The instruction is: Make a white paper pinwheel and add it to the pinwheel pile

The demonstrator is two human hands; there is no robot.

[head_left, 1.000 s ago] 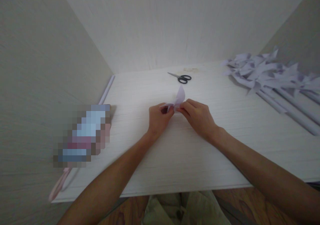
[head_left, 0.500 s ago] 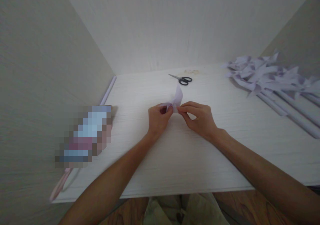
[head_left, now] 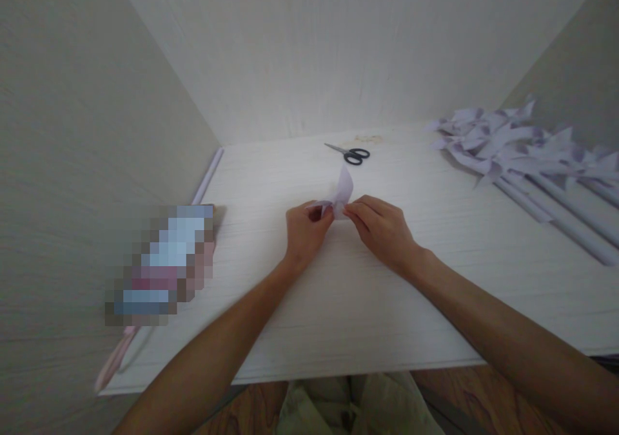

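Note:
Between my hands, above the middle of the white table, is a small pale-lilac paper pinwheel (head_left: 344, 187) with one curved blade standing up. My left hand (head_left: 307, 232) pinches its left side, thumb and fingers curled around the folded paper. From the right, my right hand (head_left: 382, 229) grips the paper's lower right edge between thumb and fingertips. The fingers cover the pinwheel's centre. Just beyond the paper lies a pair of scissors (head_left: 352, 154) with black handles, blades pointing left.
Several paper pinwheels (head_left: 512, 148) on rolled paper sticks (head_left: 565, 212) are piled at the right. By the left wall lie a paper roll (head_left: 207, 177) and a blurred-out item (head_left: 169, 254) with a pink strap (head_left: 115, 361). Walls enclose the white table (head_left: 358, 319) on three sides.
My right hand's fingers have drawn closer together on the paper, closing the gap between thumb and forefinger. My left hand holds its place. The view has shifted very slightly.

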